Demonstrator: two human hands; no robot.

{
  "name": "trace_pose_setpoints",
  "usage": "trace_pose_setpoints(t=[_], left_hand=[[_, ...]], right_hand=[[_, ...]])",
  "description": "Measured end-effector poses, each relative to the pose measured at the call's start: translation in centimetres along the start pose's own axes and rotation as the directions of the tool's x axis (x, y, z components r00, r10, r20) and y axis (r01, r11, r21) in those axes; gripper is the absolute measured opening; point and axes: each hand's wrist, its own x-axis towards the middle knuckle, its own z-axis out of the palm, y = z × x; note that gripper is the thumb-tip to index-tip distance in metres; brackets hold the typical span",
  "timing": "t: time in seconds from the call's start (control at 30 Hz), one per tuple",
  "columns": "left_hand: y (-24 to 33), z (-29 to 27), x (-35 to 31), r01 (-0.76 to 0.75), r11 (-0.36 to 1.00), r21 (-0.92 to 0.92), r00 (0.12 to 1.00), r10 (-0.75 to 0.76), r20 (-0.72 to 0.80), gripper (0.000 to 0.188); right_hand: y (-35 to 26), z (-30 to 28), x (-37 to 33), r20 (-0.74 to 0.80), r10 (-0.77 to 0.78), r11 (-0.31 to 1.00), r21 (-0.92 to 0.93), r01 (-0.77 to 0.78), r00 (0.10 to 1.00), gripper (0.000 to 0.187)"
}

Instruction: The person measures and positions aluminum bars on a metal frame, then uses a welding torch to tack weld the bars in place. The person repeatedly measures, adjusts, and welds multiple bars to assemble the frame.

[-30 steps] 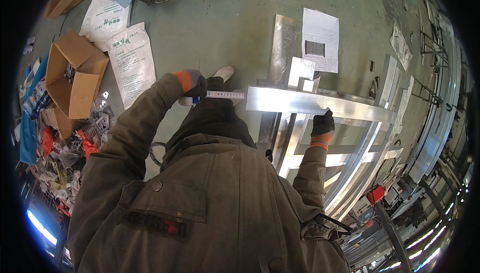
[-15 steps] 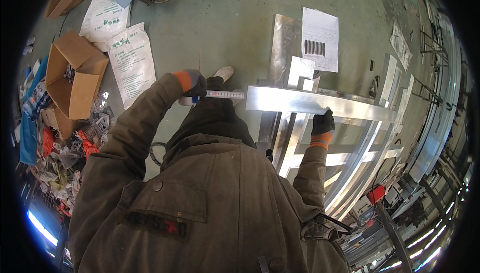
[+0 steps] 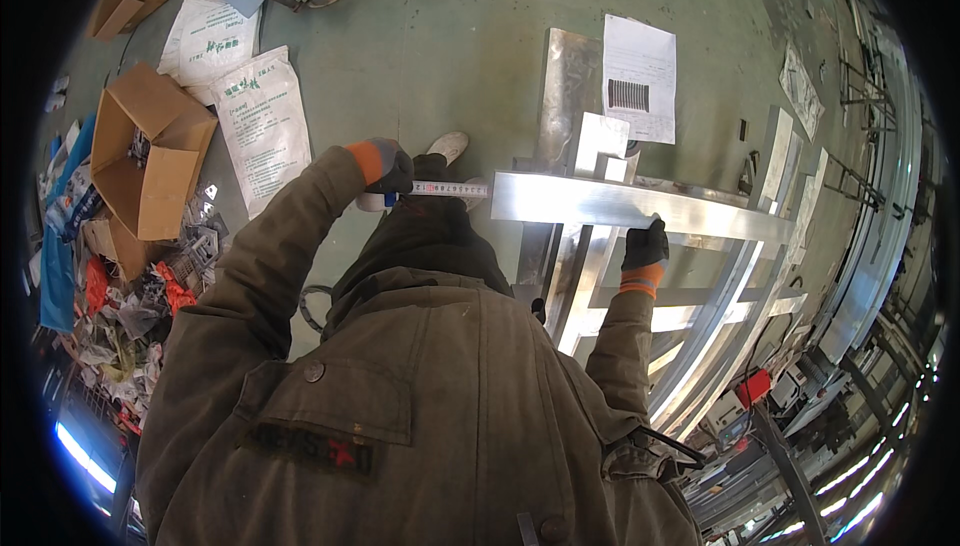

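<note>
Head view, left to right: open cardboard box [image 3: 168, 186]; printed white sack [image 3: 262, 131] on floor. Left gloved hand [image 3: 388, 166] closed on a tape measure, case mostly hidden; its blade [image 3: 455, 189] spans to the left end of a flat silver metal bar [image 3: 640, 205]. Whether blade stops there or runs behind: cannot tell. Bar lies across metal profiles [image 3: 586, 276]. Right gloved hand [image 3: 645, 246] at bar's lower edge; cannot tell if gripping. Risks, judged: unsupported blade may buckle if twisted; right-hand nudge could shift bar against blade.
</note>
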Motion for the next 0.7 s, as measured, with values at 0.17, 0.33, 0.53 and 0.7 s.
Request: trace_pose_setpoints(t=[0.17, 0.33, 0.53, 0.7], left_hand=[[0.1, 0.0, -0.1, 0.018, 1.000, 0.000, 1.000, -0.018, 0.004, 0.023], [-0.4, 0.1, 0.2, 0.002, 1.000, -0.025, 1.000, -0.001, 0.021, 0.022], [-0.6, 0.3, 0.3, 0.002, 1.000, -0.029, 1.000, -0.002, -0.005, 0.020], [-0.5, 0.3, 0.4, -0.019, 1.000, -0.001, 1.000, 0.019, -0.013, 0.020]], right_hand=[[0.1, 0.1, -0.1, -0.008, -0.022, 1.000, -0.007, 0.022, 1.000, 0.037], [-0.1, 0.7, -0.3, -0.041, -0.021, 1.000, 0.003, 0.021, 0.999, 0.035], [0.0, 0.9, -0.3, -0.054, -0.032, 0.999, 0.036, 0.034, 0.998, 0.034], [0.4, -0.1, 0.4, 0.027, -0.035, 0.998, 0.062, 0.033, 0.999, 0.037]])
